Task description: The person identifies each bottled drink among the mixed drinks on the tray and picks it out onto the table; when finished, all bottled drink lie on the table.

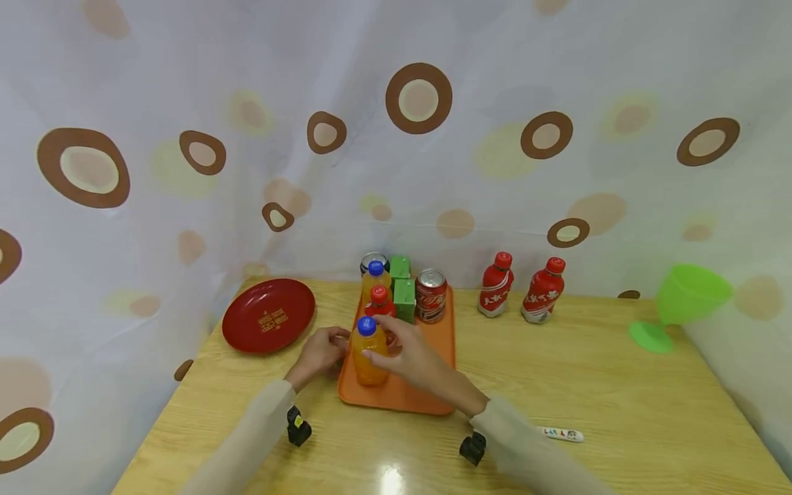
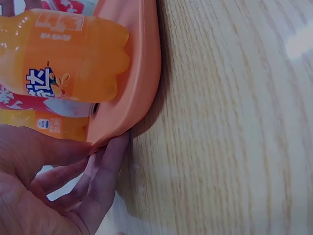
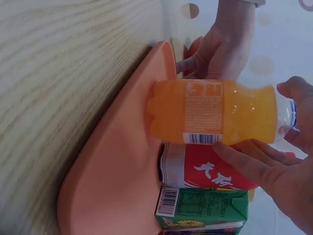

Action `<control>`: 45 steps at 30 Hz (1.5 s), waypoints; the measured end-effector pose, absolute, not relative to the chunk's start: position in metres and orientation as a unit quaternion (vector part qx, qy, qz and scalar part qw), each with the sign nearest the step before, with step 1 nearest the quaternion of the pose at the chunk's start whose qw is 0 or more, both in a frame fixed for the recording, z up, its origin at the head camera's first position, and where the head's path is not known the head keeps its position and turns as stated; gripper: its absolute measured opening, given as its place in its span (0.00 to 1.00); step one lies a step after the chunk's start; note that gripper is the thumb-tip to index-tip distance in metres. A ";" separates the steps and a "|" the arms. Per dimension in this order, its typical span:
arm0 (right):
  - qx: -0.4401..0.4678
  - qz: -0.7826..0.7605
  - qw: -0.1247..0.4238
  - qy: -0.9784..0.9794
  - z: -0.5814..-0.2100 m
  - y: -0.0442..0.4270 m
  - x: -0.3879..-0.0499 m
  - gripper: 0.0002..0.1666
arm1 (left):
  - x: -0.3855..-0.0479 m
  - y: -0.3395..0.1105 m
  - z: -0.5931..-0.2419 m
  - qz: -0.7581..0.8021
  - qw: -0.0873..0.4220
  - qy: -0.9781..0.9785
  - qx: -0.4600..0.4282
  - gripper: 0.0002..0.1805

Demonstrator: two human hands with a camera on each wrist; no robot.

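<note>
My left hand [image 1: 318,357] pinches the left rim of an orange tray [image 1: 427,385]. In the left wrist view its thumb [image 2: 68,151] lies on the rim, with fingers underneath. An orange soda bottle [image 1: 370,361] with a blue cap stands upright at the tray's near left. Round its upper part curves my right hand [image 1: 411,354]; in the right wrist view one finger [image 3: 293,88] passes beside the cap and another digit lies along the label. Behind it on the tray are a red-wrapped bottle [image 3: 208,166], a second orange bottle [image 1: 371,280], green cartons [image 1: 405,299] and a red can [image 1: 431,295].
A dark can [image 1: 374,258] stands at the tray's back. To the left lies a red plate [image 1: 269,316]. Right of the tray stand two red bottles [image 1: 495,285], a green goblet [image 1: 689,295] farther off, and a white marker [image 1: 562,434] near my right sleeve.
</note>
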State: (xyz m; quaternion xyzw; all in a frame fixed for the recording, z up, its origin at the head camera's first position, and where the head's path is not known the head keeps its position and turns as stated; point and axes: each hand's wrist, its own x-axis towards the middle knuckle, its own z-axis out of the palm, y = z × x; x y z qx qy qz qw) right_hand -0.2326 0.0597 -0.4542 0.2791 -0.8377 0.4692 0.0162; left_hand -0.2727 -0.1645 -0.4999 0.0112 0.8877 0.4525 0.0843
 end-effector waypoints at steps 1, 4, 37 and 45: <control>0.277 0.470 0.017 -0.838 -0.454 0.062 -0.232 0.36 | -0.274 -0.162 -0.500 0.450 0.084 0.889 0.018 0.18; 0.275 0.472 0.021 -0.837 -0.456 0.066 -0.231 0.37 | -0.277 -0.158 -0.501 0.447 0.084 0.890 0.026 0.18; 0.033 0.640 -0.022 -0.768 -0.440 0.114 -0.212 0.44 | -0.273 -0.163 -0.495 0.508 0.131 0.851 0.008 0.19; -0.012 0.668 -0.042 -0.743 -0.433 0.152 -0.206 0.43 | -0.271 -0.166 -0.500 0.500 0.129 0.856 0.004 0.19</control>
